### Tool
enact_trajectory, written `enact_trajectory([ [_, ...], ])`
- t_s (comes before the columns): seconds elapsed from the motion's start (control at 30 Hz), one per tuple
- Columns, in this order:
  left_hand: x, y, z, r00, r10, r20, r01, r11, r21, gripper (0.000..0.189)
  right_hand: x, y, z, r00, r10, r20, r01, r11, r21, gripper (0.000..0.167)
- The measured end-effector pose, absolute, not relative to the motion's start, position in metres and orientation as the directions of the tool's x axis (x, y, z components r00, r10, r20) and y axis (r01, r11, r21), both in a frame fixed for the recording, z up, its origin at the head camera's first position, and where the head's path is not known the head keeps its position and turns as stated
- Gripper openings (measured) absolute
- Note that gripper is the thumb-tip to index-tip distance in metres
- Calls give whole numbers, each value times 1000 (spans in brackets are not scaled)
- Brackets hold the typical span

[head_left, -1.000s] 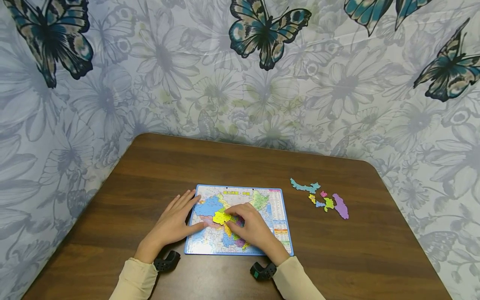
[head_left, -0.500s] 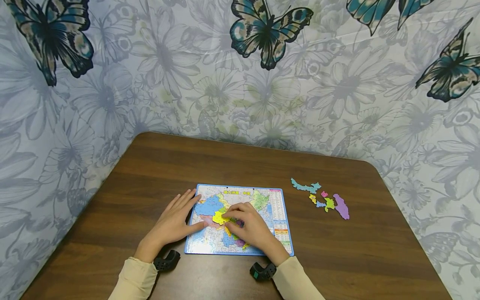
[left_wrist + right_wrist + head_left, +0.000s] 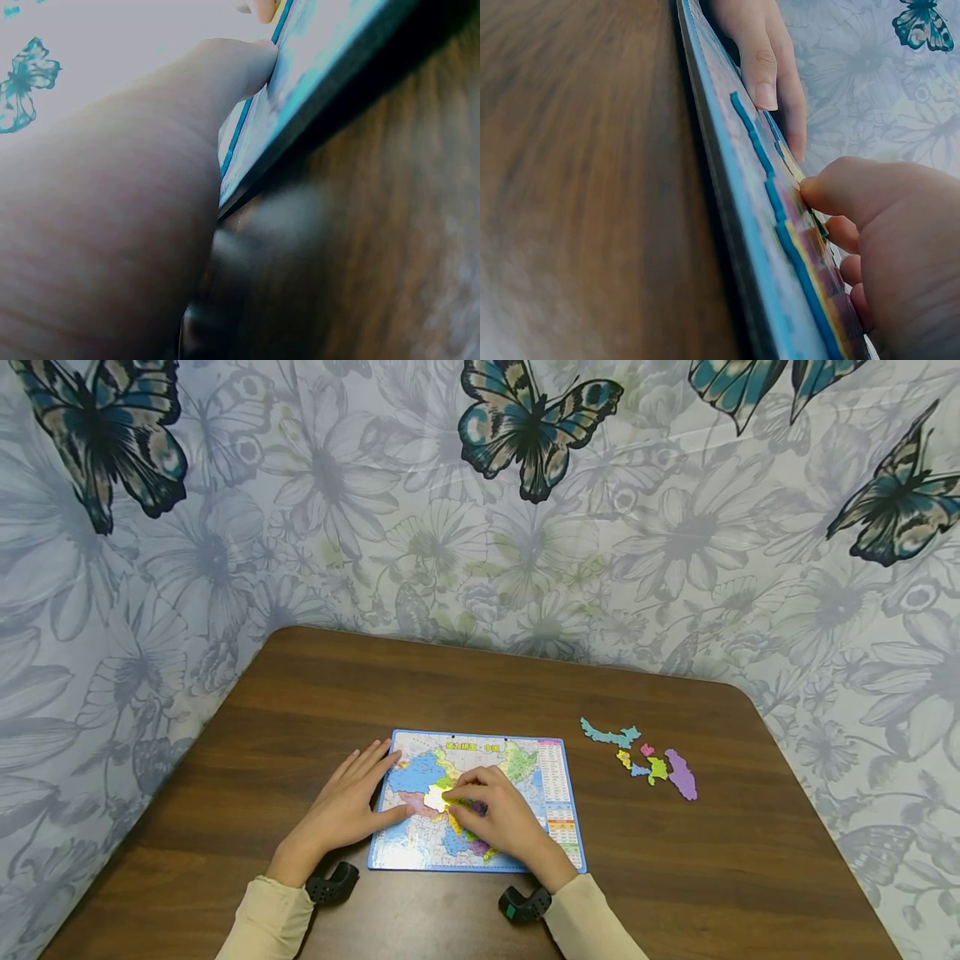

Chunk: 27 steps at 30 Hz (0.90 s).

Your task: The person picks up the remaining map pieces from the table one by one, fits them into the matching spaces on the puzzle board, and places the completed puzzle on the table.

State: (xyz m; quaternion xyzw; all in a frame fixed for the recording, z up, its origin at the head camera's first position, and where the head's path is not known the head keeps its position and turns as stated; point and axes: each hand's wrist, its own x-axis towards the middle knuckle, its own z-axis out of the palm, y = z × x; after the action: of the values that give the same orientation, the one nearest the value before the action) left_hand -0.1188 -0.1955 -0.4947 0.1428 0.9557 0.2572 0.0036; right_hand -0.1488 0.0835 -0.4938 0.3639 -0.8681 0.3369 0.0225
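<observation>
A map puzzle board (image 3: 397,852) with a blue border lies on the table. My left hand (image 3: 337,806) rests flat on the board's left edge, fingers spread and the thumb on the map. With thumb and forefinger, my right hand (image 3: 498,814) pinches the right side of a yellow puzzle piece (image 3: 436,798) near the middle of the map; the piece now shines almost white in the head view. In the right wrist view the right thumb (image 3: 829,187) presses at the piece's edge, while the other fingers curl beneath the palm. Part of the map is hidden under the right hand.
Several loose puzzle pieces lie on the table right of the board, among them a teal one (image 3: 611,732), a purple one (image 3: 682,774) and a green one (image 3: 657,769). Behind the table (image 3: 315,677) hangs a butterfly-patterned cloth (image 3: 337,527).
The yellow piece has gone from bright yellow to a white glare, its tilt slightly altered. The right forefinger has shifted a little to the left. The left hand has stayed in place.
</observation>
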Motion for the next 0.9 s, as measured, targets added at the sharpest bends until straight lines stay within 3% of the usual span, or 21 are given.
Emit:
enact_trajectory([
  [0.9, -118, -195, -494, -962, 266, 68, 264, 831, 490, 92, -146, 83, -491, -775, -581, 249, -602, 557, -572, 22],
])
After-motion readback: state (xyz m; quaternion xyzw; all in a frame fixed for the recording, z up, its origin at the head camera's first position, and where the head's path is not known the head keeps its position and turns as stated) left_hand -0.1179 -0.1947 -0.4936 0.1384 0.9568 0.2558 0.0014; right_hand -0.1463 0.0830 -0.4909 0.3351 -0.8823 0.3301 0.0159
